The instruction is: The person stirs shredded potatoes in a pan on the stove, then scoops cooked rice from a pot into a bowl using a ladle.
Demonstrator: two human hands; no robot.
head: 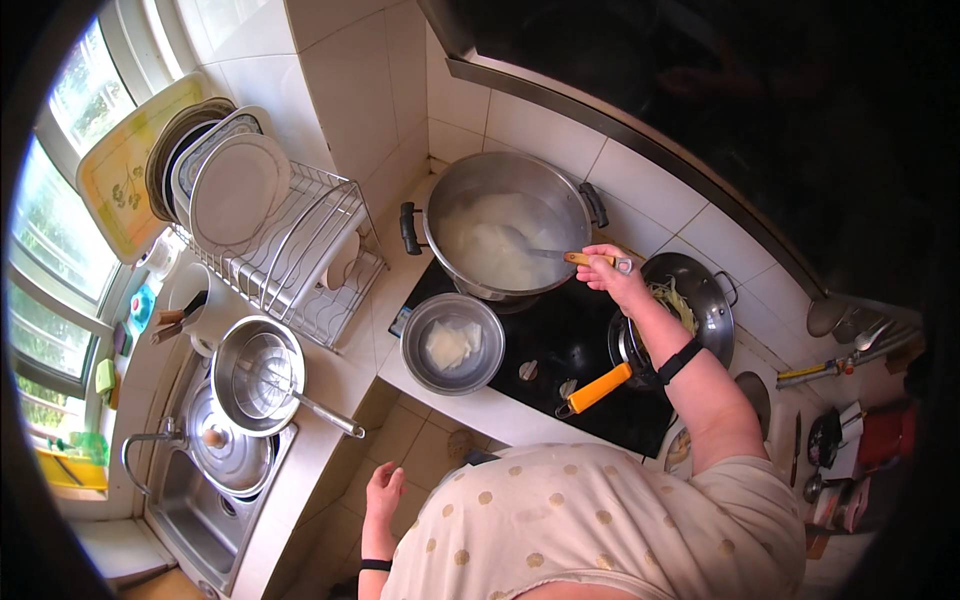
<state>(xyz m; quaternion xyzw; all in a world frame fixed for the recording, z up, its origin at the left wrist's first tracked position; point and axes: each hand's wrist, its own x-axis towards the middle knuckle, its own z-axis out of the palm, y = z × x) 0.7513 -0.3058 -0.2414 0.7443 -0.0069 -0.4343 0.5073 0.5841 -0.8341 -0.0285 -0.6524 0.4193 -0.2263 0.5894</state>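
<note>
My right hand [609, 279] grips the wooden handle of a metal ladle or spatula [547, 254]. Its far end dips into cloudy, pale liquid in a large steel pot [510, 159] with two black handles; what lies under the surface is hard to make out. In front of the pot stands a steel bowl [487, 369] with thin, pale sheets [452, 345], perhaps dough wrappers, inside. My left hand [385, 491] hangs beside my body below the counter edge, loosely curled with nothing visible in it.
Right of the pot, a wok [718, 330] with an orange handle [600, 388] holds pale green shreds. A black gas hob [525, 397] lies beneath. Leftward are a wire dish rack [300, 247], a steel strainer or pan [259, 375], a pot lid [229, 442] and a sink [191, 517].
</note>
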